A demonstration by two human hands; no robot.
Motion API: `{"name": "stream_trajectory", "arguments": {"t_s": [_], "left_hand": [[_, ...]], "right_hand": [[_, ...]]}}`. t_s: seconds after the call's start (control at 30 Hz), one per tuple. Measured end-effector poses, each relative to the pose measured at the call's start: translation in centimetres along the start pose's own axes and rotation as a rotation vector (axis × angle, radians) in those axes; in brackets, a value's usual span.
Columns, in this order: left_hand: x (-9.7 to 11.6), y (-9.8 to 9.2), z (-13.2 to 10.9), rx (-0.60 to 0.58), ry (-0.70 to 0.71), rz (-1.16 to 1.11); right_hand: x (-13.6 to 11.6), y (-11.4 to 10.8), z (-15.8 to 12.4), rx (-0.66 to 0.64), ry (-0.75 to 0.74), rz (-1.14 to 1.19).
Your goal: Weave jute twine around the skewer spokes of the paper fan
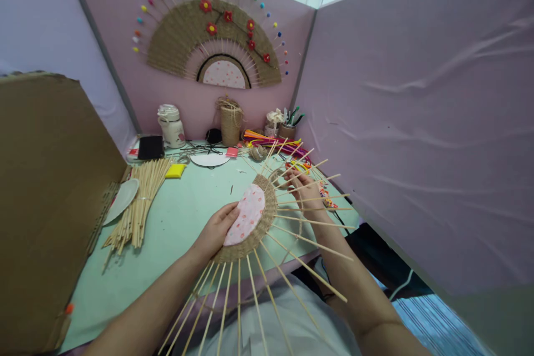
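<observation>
A half-round fan piece [246, 217], with a white red-dotted face and a woven twine rim, is tilted above the table's near edge. Thin wooden sticks [249, 283] radiate from its rim. My left hand [222, 228] grips its flat side, thumb on the dotted face. Beyond the rim, among the sticks on the right, my right hand [306, 192] has its fingers pinched together on twine [300, 225]. The twine loops down from that hand behind the sticks. Part of the right hand is hidden by the sticks.
A bundle of sticks [139, 206] and a white half disc [123, 200] lie left, beside a cardboard sheet [45, 189]. Behind stand a white bottle [171, 128], a twine spool [231, 125] and pen cups [287, 130]. A finished fan [175, 33] hangs on the pink wall.
</observation>
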State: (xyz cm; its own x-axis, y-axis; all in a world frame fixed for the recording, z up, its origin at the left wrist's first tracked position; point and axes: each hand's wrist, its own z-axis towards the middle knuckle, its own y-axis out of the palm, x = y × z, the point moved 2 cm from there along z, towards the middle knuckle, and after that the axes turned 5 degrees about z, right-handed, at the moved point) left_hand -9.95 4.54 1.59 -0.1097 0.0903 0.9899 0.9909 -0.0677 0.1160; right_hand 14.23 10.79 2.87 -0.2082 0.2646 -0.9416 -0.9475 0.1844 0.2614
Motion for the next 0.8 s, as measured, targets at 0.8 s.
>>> {"name": "stream_trajectory", "arguments": {"t_s": [0.8], "left_hand": [[1.6,-1.4,1.6,0.128,0.111,-0.649]], "right_hand": [[1.5,-12.4,2.8,-0.051,-0.029,-1.512]]}}
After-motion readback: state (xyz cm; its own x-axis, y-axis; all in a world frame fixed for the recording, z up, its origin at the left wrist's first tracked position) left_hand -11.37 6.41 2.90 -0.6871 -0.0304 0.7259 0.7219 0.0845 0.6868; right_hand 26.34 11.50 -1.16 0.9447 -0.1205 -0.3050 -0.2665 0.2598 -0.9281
